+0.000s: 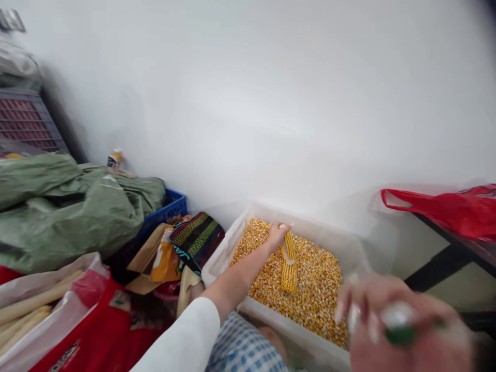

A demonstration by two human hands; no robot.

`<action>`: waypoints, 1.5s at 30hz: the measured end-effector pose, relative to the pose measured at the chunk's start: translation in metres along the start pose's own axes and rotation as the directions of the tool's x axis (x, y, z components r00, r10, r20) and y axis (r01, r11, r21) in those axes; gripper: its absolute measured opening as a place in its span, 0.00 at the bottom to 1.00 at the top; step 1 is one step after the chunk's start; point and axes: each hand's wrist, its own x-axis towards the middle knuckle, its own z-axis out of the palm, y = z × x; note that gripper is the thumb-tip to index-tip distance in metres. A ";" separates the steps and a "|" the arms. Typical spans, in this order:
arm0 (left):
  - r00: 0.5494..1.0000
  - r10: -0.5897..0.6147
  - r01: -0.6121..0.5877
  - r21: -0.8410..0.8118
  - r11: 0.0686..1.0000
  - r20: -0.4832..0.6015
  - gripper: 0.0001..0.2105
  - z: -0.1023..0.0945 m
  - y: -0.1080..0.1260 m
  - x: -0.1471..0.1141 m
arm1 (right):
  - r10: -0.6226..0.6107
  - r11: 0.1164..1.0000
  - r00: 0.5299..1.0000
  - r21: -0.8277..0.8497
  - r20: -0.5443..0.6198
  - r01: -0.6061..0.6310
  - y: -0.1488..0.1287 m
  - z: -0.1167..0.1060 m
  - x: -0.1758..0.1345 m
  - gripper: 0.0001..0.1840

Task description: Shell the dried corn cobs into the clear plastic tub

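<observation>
A white plastic tub (294,319) holds loose yellow and whitish corn kernels (313,274). My left hand (278,234) reaches over them, its fingers closed round the far end of a corn cob (289,276). That cob rests on the kernels, and a pale band without kernels crosses its middle. Close to the camera at the lower right, my right hand (411,323) is smeared by motion. Its fingers are curled round a small object with a green part (401,335) and a whitish part; blur hides what kind it is.
Left of the tub are a folded striped mesh item (197,235), cardboard (145,253) and a blue crate (166,209) under green sheeting (77,206). A red bag (93,325) holds pale stripped cobs (34,305). At right, another red bag (445,206) lies on a dark-framed stand.
</observation>
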 end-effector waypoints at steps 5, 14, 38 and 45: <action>0.996 0.020 -0.023 0.036 0.999 0.090 0.17 -0.003 0.009 -0.003 | 0.045 0.992 0.988 -0.112 -0.147 -0.062 0.059 0.016 0.087 0.19; 0.994 0.029 -0.029 -0.002 1.000 0.105 0.16 0.005 0.012 0.000 | 0.284 0.566 0.928 -0.823 0.240 0.040 0.194 0.009 0.106 0.20; 1.000 -0.004 0.005 -0.049 0.999 0.018 0.12 -0.002 0.005 0.004 | 0.336 0.557 0.818 -0.799 0.466 0.226 0.186 0.018 0.092 0.19; 0.998 -0.053 0.051 -0.062 0.997 -0.041 0.09 -0.007 0.002 0.001 | 0.298 0.614 0.842 -0.765 0.450 0.192 0.204 0.024 0.088 0.18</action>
